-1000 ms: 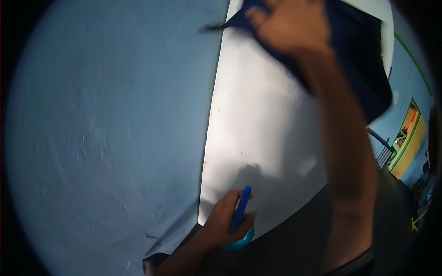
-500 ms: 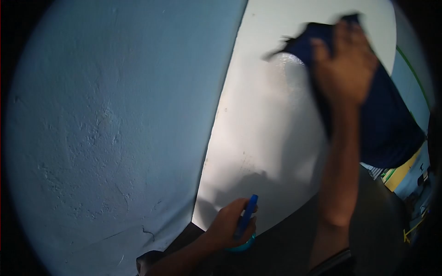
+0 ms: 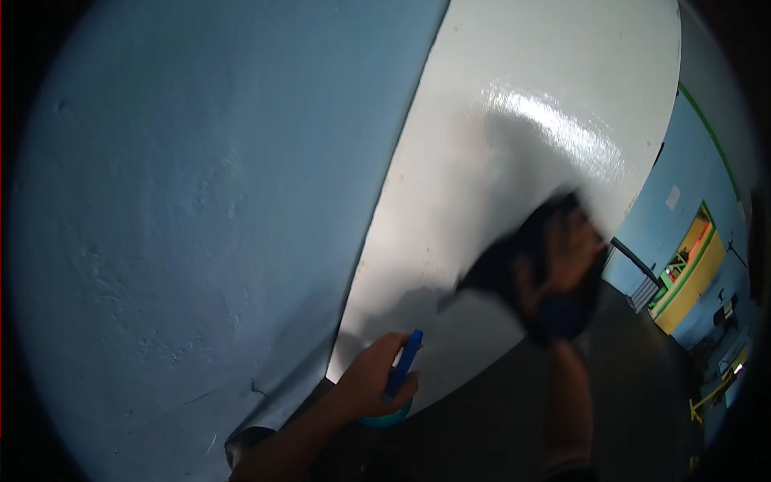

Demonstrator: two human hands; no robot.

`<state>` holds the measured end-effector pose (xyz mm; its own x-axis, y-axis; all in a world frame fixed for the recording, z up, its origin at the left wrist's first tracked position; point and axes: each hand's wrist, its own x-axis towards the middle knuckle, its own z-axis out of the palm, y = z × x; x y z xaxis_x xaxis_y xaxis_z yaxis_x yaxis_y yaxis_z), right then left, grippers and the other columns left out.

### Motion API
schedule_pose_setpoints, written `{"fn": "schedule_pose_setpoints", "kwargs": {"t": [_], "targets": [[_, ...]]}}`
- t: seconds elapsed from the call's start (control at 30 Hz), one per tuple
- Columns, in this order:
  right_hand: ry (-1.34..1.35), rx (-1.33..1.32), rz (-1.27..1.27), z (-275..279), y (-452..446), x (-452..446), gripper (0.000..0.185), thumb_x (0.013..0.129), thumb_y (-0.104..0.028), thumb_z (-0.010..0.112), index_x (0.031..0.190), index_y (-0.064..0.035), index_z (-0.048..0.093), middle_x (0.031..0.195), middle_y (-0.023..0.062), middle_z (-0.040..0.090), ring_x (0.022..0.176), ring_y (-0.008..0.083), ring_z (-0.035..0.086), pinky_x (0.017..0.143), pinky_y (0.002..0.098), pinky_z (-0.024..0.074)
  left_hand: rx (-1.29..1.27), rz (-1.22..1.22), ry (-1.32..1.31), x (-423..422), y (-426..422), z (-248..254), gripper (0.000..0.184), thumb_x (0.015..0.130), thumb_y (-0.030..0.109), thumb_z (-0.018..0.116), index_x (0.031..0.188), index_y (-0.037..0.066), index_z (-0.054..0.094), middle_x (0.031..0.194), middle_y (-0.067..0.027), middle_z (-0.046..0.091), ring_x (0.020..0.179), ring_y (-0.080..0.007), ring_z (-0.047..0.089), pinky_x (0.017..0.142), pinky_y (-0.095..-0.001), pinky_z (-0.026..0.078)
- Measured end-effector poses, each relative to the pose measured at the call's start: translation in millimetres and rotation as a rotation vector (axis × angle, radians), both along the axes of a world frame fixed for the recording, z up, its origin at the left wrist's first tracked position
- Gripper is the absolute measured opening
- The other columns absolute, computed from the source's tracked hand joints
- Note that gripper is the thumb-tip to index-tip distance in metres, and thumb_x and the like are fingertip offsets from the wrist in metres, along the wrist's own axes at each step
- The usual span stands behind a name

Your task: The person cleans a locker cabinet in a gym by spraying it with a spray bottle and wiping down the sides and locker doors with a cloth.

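My left hand (image 3: 371,377) is closed around a spray bottle with a blue head (image 3: 403,365); part of its teal body shows below the fingers. Flat on a dark blue cloth (image 3: 502,269), my right hand (image 3: 566,257) has its fingers spread and presses the cloth against the white board (image 3: 438,193). Some of the cloth lies over the wrist. Motion blurs the cloth and that hand. A bright, glossy streak shows on the board above the cloth.
A blue wall (image 3: 217,201) with rough, bumpy paint borders the board on the left. Behind it at right, a farther blue wall (image 3: 671,169) has a green-framed opening (image 3: 687,265). Dark floor lies below.
My right hand has swept down with the cloth, uncovering the board's upper part. My left hand with the spray bottle has shifted slightly left. More of the room shows at right.
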<state>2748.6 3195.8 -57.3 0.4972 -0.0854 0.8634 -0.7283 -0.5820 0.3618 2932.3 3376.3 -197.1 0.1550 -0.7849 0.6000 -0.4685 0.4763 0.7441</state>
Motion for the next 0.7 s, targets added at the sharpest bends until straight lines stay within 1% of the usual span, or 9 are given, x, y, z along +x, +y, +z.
{"fn": "schedule_pose_setpoints", "kwargs": {"t": [0.07, 0.17, 0.27, 0.33, 0.47, 0.53, 0.57, 0.63, 0.7], "targets": [[-0.245, -0.179, -0.121, 53.7, -4.4, 9.9, 0.069, 0.084, -0.038, 0.06, 0.141, -0.0051, 0.039, 0.15, 0.0217, 0.028, 0.138, 0.0442, 0.023, 0.111, 0.0592, 0.0123, 0.066, -0.047, 0.07, -4.9, 0.4, 1.5, 0.045, 0.079, 0.016, 0.065, 0.118, 0.001, 0.048, 0.102, -0.0175, 0.059, 0.085, -0.0265, 0.066, 0.073, -0.0368, 0.052], [-0.329, -0.215, -0.181, 39.8, -4.8, 43.1, 0.068, 0.086, -0.039, 0.057, 0.142, -0.0042, 0.039, 0.15, 0.0223, 0.028, 0.138, 0.0432, 0.024, 0.111, 0.0586, 0.0121, 0.125, -0.049, -0.011, -6.4, -3.6, -8.9, 0.045, 0.08, 0.016, 0.065, 0.118, 0.001, 0.048, 0.102, -0.0179, 0.059, 0.087, -0.0282, 0.065, 0.074, -0.0382, 0.052], [-0.063, 0.019, -0.217, -62.3, 9.6, 72.4, 0.065, 0.087, -0.043, 0.054, 0.141, -0.0091, 0.04, 0.149, 0.0216, 0.03, 0.137, 0.0419, 0.027, 0.11, 0.0614, 0.0144, 0.03, -0.035, -0.061, -6.3, -11.6, -27.0, 0.045, 0.079, 0.017, 0.064, 0.117, -0.001, 0.048, 0.1, -0.019, 0.058, 0.087, -0.0321, 0.063, 0.075, -0.0397, 0.05], [0.401, 0.396, -0.169, -151.8, 19.7, 68.5, 0.055, 0.085, -0.04, 0.056, 0.132, -0.0105, 0.05, 0.146, 0.0206, 0.035, 0.133, 0.0419, 0.033, 0.106, 0.0614, 0.0242, 0.055, -0.031, -0.111, -5.7, -11.9, -30.0, 0.047, 0.078, 0.017, 0.064, 0.118, -0.002, 0.048, 0.098, -0.0204, 0.057, 0.086, -0.0359, 0.061, 0.076, -0.0414, 0.049], [0.313, 0.957, 0.707, -325.3, -24.3, 3.1, 0.044, 0.085, -0.019, 0.056, 0.127, -0.0055, 0.051, 0.14, 0.0193, 0.042, 0.126, 0.0424, 0.04, 0.104, 0.0562, 0.0305, 0.067, -0.031, -0.068, -4.5, -9.6, -38.9, 0.049, 0.077, 0.016, 0.064, 0.119, -0.002, 0.047, 0.096, -0.0208, 0.056, 0.085, -0.0367, 0.06, 0.076, -0.0416, 0.049], [0.79, 0.943, -0.091, -216.3, 17.3, 7.7, 0.046, 0.083, -0.024, 0.058, 0.125, -0.0048, 0.052, 0.135, 0.0221, 0.046, 0.122, 0.0423, 0.044, 0.102, 0.0544, 0.0333, 0.081, -0.003, -0.106, -2.4, -6.6, -41.6, 0.05, 0.077, 0.016, 0.063, 0.12, -0.002, 0.047, 0.1, -0.0212, 0.056, 0.09, -0.0364, 0.06, 0.079, -0.0423, 0.048], [0.618, 0.877, -0.287, -172.1, 28.4, 16.9, 0.053, 0.082, -0.035, 0.059, 0.125, -0.0049, 0.052, 0.133, 0.0256, 0.046, 0.124, 0.0417, 0.043, 0.101, 0.0586, 0.0312, 0.099, 0.002, -0.1, -1.0, -5.5, -42.9, 0.05, 0.077, 0.016, 0.063, 0.12, -0.002, 0.047, 0.1, -0.0212, 0.056, 0.09, -0.0364, 0.06, 0.079, -0.0423, 0.048], [0.154, 0.306, -0.267, -132.0, 20.3, 10.5, 0.07, 0.082, -0.049, 0.057, 0.137, -0.0075, 0.046, 0.142, 0.0271, 0.038, 0.133, 0.0462, 0.032, 0.107, 0.0652, 0.0145, 0.164, 0.003, -0.127, 3.0, -5.7, -44.1, 0.052, 0.076, 0.015, 0.064, 0.121, -0.003, 0.046, 0.105, -0.0218, 0.054, 0.095, -0.0363, 0.059, 0.081, -0.0422, 0.048], [-0.106, 0.009, -0.285, -80.6, 10.4, 29.1, 0.074, 0.085, -0.051, 0.056, 0.142, -0.0063, 0.04, 0.149, 0.0256, 0.028, 0.138, 0.046, 0.022, 0.109, 0.0627, 0.0134, 0.218, -0.02, -0.091, 3.9, -2.0, -41.4, 0.051, 0.075, 0.014, 0.063, 0.12, -0.003, 0.046, 0.107, -0.0227, 0.054, 0.098, -0.0384, 0.057, 0.083, -0.0436, 0.047]]}}
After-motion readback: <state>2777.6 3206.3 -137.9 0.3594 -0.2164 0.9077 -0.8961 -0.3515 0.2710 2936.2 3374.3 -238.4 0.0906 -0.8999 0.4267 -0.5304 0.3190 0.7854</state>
